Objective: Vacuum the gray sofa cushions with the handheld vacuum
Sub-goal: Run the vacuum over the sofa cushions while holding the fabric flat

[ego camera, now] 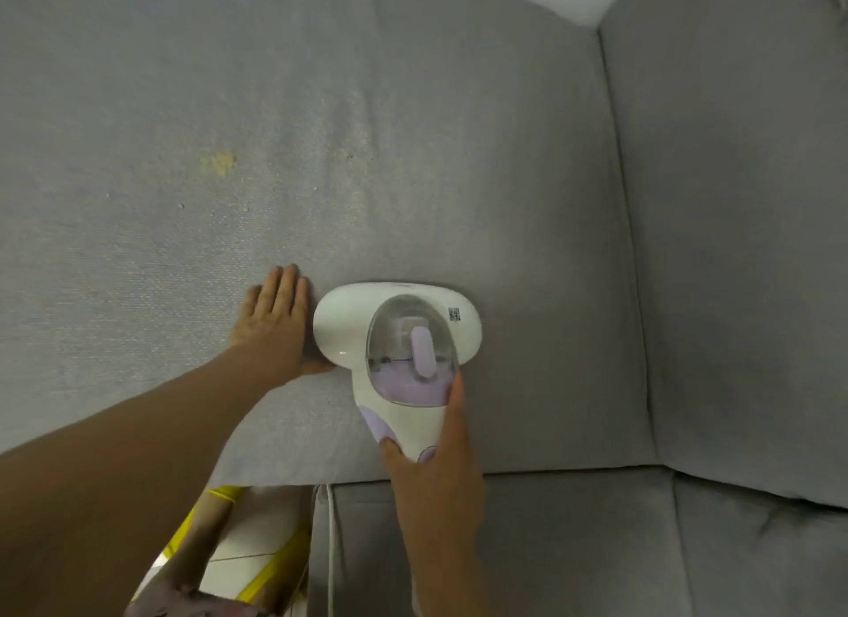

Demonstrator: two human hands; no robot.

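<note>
A white and lilac handheld vacuum [348, 327] with a clear dust cup rests head-down on the gray sofa seat cushion [137, 249]. My right hand [436, 474] grips its rear handle from below. My left hand [275, 323] lies flat on the cushion, fingers together, its thumb side touching the vacuum head's left edge. A yellowish stain [219, 162] and scattered crumbs [353, 153] mark the cushion farther up.
The sofa's back cushion or armrest [734, 249] rises on the right behind a deep seam. Another gray cushion [573, 547] lies below. A white cord [330, 547] hangs down the sofa front. My legs in yellow and a tiled floor [248, 552] show at the bottom.
</note>
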